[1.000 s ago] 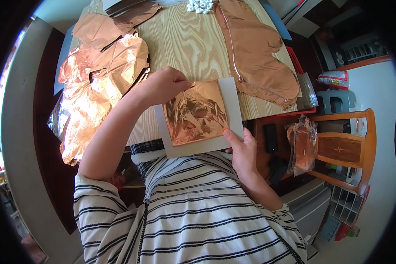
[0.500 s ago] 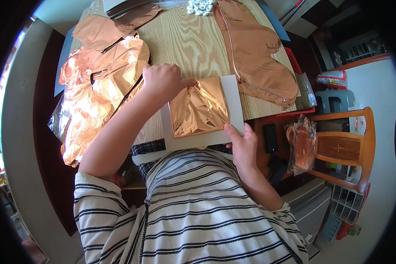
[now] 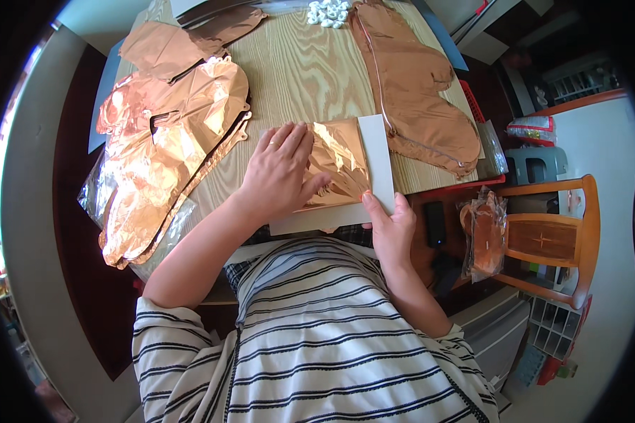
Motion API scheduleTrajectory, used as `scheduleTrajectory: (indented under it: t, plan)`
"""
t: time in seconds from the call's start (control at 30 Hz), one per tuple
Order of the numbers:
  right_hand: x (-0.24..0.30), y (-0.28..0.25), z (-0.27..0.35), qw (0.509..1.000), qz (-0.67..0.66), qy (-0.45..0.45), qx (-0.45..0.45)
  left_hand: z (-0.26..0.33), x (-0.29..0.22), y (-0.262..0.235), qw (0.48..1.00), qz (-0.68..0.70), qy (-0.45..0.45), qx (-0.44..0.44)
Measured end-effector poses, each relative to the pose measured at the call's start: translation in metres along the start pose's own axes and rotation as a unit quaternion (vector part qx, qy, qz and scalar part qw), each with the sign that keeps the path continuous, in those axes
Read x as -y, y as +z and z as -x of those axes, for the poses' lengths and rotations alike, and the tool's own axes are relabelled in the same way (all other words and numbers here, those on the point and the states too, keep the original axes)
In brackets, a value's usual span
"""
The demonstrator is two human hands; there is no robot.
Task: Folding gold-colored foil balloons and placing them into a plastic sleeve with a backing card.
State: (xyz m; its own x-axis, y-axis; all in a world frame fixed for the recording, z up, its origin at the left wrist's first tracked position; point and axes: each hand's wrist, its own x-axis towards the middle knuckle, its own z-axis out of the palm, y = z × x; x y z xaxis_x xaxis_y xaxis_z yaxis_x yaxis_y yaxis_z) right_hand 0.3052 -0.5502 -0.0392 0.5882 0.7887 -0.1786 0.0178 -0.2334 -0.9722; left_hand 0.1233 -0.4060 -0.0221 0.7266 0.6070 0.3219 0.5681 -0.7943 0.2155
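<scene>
At your left, a heap of shiny, crinkled copper-coloured foil sheets (image 3: pixel 190 106) lies on the pale wood-grain table (image 3: pixel 296 70), its lower end jutting past the near edge. Next comes your left hand (image 3: pixel 279 166), bare, palm down, fingers extended and gripping nothing; it rests flat across the left part of a folded square of glossy copper foil (image 3: pixel 342 155). That square sits in front of your middle, on top of a rectangular white card (image 3: pixel 379 158). Beyond it, at the table's far side, is a cluster of small white pieces (image 3: pixel 327 13). Your right hand (image 3: pixel 389 225), apart from the left, clamps the card's near right corner, thumb above; the fingers beneath are mostly hidden, so their exact hold is hard to judge. Farther right lies a flat, duller copper foil shape with curved lobes (image 3: pixel 423 106), then a clear plastic packet with copper-coloured contents (image 3: pixel 488 233), beside an orange-brown wooden chair back (image 3: pixel 543 236).
</scene>
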Motion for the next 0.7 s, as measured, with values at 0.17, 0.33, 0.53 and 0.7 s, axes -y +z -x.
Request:
scheduleTrajectory:
  t: [0.17, 0.33, 0.53, 0.7]
  plan:
    - [0.014, -0.019, -0.01, 0.907, 0.401, -0.127, 0.031, 0.017, 0.009, 0.007, 0.998, -0.026, 0.001, 0.059]
    - [0.05, -0.027, -0.017, 0.81, 0.501, -0.303, -0.028, 0.019, 0.009, 0.006, 0.997, -0.032, -0.013, 0.075]
    - [0.049, 0.056, -0.051, 0.78, 0.41, -0.439, 0.174, 0.021, 0.012, 0.014, 0.994, -0.047, -0.008, 0.098]
    - [0.023, 0.069, -0.068, 0.753, 0.493, -0.384, 0.206, 0.021, 0.012, 0.013, 0.997, -0.017, -0.008, 0.076]
